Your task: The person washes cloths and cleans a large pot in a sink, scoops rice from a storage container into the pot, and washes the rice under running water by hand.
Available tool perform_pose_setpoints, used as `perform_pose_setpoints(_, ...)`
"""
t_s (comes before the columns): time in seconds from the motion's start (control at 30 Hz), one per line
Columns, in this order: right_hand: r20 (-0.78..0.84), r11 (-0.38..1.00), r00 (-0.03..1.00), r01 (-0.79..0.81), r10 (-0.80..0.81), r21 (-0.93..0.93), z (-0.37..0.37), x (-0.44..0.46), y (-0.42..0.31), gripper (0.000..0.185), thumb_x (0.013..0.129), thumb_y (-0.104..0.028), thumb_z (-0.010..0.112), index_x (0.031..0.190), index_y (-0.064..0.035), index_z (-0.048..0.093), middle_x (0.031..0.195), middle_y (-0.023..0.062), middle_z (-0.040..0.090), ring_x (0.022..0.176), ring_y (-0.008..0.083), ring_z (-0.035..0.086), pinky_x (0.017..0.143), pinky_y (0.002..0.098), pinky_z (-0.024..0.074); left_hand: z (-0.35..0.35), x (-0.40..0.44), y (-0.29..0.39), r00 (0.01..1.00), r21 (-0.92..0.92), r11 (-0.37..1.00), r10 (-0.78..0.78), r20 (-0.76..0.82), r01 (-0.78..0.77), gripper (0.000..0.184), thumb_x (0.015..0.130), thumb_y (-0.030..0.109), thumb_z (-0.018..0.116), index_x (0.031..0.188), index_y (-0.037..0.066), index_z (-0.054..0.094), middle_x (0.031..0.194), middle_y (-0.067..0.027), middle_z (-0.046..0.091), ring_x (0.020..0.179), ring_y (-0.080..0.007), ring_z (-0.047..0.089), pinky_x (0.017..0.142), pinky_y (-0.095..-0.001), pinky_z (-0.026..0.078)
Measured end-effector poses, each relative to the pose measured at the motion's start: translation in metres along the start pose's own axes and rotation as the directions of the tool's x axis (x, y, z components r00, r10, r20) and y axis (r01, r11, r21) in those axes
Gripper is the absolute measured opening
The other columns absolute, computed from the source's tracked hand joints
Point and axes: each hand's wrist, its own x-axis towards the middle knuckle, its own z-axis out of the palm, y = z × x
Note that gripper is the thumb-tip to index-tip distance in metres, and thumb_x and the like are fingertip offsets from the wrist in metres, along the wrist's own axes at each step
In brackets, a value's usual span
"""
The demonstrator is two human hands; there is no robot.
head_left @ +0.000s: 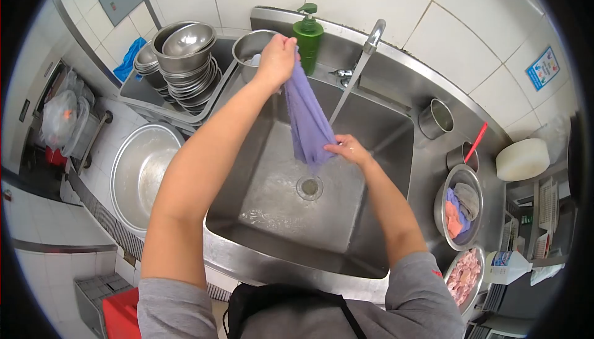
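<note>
A person's left hand (277, 60), at upper center, grips the top of a purple cloth (306, 110) while the right hand (350, 149), near mid-frame, pinches its lower edge. The cloth stretches above a steel sink (266, 193), left of a running faucet (372, 39). Stacked metal bowls (189, 60) sit at upper left, near a green pump bottle (307, 45).

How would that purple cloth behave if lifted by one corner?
The purple cloth would probably flop: it bunches into folds at the left hand. It may feel heavy for its size if wet; water runs from the faucet beside it.
</note>
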Motion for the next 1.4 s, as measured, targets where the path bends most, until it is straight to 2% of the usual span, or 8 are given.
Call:
perform_pose_setpoints(0.17, -0.223, 0.980, 0.968, -0.147, 0.114, -0.137, -0.057, -0.020, -0.054, 0.018, 0.068, -0.019, 0.068, 0.074, -0.0034, 0.061, 0.065, 0.0010, 0.058, 0.058, 0.0073, 0.051, 0.052, 0.0216, 0.0404, -0.036, -0.026, -0.012, 0.913, 0.361, 0.887, 0.142, 0.382, -0.289, 0.034, 0.074, 0.034, 0.057, 0.078, 0.002, 0.048, 0.064, -0.0131, 0.047, 0.061, -0.0224, 0.049, 0.058, -0.0333, 0.039)
perform_pose_setpoints(0.27, -0.193, 0.984, 0.980, -0.083, 0.052, -0.155, -0.081, -0.018, -0.083, 0.012, 0.071, -0.011, 0.062, 0.078, -0.0020, 0.062, 0.069, -0.0010, 0.058, 0.066, 0.0066, 0.049, 0.062, 0.0203, 0.0390, -0.042, -0.030, -0.056, 0.522, 0.322, 0.586, 0.208, 0.827, -0.743, 0.033, 0.067, 0.031, 0.064, 0.076, 0.003, 0.050, 0.066, -0.0133, 0.052, 0.066, -0.0283, 0.053, 0.059, -0.0362, 0.040)
perform_pose_setpoints(0.43, -0.022, 0.886, 0.976, 0.186, -0.216, -0.425, -0.043, 0.007, -0.157, 0.010, 0.070, -0.007, 0.057, 0.077, -0.0007, 0.061, 0.089, 0.0029, 0.055, 0.081, 0.0113, 0.052, 0.073, 0.0236, 0.0406, 0.006, -0.042, -0.044, 0.671, 0.349, 0.790, 0.104, 0.734, -0.504, 0.028, 0.063, 0.023, 0.065, 0.085, 0.006, 0.060, 0.073, -0.0124, 0.058, 0.070, -0.0294, 0.056, 0.063, -0.0351, 0.044)
perform_pose_setpoints(0.67, -0.277, 0.825, 0.896, 0.432, -0.346, 0.365, 0.030, 0.032, -0.123, 0.063, 0.070, -0.011, 0.066, 0.120, -0.0029, 0.029, 0.105, 0.0080, 0.047, 0.098, 0.0129, 0.045, 0.082, 0.0263, 0.0396, 0.046, -0.035, -0.029, 0.930, -0.065, 0.988, -0.106, 0.352, 0.137, 0.019, 0.072, 0.020, 0.061, 0.081, 0.003, 0.058, 0.061, -0.0035, 0.053, 0.054, -0.0138, 0.050, 0.050, -0.0293, 0.041)
perform_pose_setpoints(0.87, -0.164, 0.998, 0.985, -0.052, 0.046, -0.032, 0.047, 0.043, -0.012, 0.064, 0.058, -0.009, 0.069, 0.115, -0.0002, 0.039, 0.095, 0.0076, 0.056, 0.086, 0.0151, 0.053, 0.076, 0.0277, 0.0428, 0.006, -0.028, 0.026, 0.927, -0.627, 0.689, -0.200, 0.317, 0.363, 0.013, 0.075, 0.015, 0.059, 0.080, 0.003, 0.055, 0.062, -0.0022, 0.051, 0.053, -0.0095, 0.045, 0.046, -0.0256, 0.039)
perform_pose_setpoints(1.07, -0.338, 0.979, 0.939, -0.002, -0.070, -0.206, 0.016, 0.049, -0.059, 0.038, 0.057, -0.006, 0.062, 0.093, -0.0044, 0.052, 0.087, 0.0084, 0.057, 0.081, 0.0176, 0.055, 0.071, 0.0300, 0.0440, 0.043, -0.076, -0.079, 0.773, -0.197, 0.769, -0.518, 0.366, 0.609, 0.023, 0.081, 0.026, 0.052, 0.092, 0.006, 0.053, 0.080, -0.0059, 0.055, 0.066, -0.0146, 0.053, 0.066, -0.0310, 0.045)
perform_pose_setpoints(1.17, -0.191, 0.961, 0.979, 0.010, -0.065, -0.276, 0.024, 0.041, -0.091, 0.039, 0.058, 0.004, 0.053, 0.096, -0.0053, 0.049, 0.082, 0.0048, 0.053, 0.073, 0.0130, 0.050, 0.065, 0.0246, 0.0422, 0.071, -0.097, -0.096, 0.567, -0.499, 0.305, -0.619, 0.544, 0.811, 0.039, 0.084, 0.039, 0.038, 0.101, 0.007, 0.050, 0.090, -0.0083, 0.056, 0.078, -0.0196, 0.055, 0.070, -0.0383, 0.045)
perform_pose_setpoints(1.4, -0.073, 0.692, 0.983, 0.170, -0.168, 0.702, 0.015, 0.022, -0.087, 0.032, 0.063, -0.007, 0.043, 0.093, -0.0037, 0.051, 0.090, 0.0109, 0.054, 0.086, 0.0222, 0.052, 0.078, 0.0290, 0.0414, 0.096, -0.095, -0.112, 0.611, -0.673, 0.065, -0.490, 0.622, 0.737, 0.043, 0.082, 0.040, 0.031, 0.103, 0.007, 0.050, 0.096, -0.0120, 0.055, 0.092, -0.0255, 0.054, 0.077, -0.0470, 0.044)
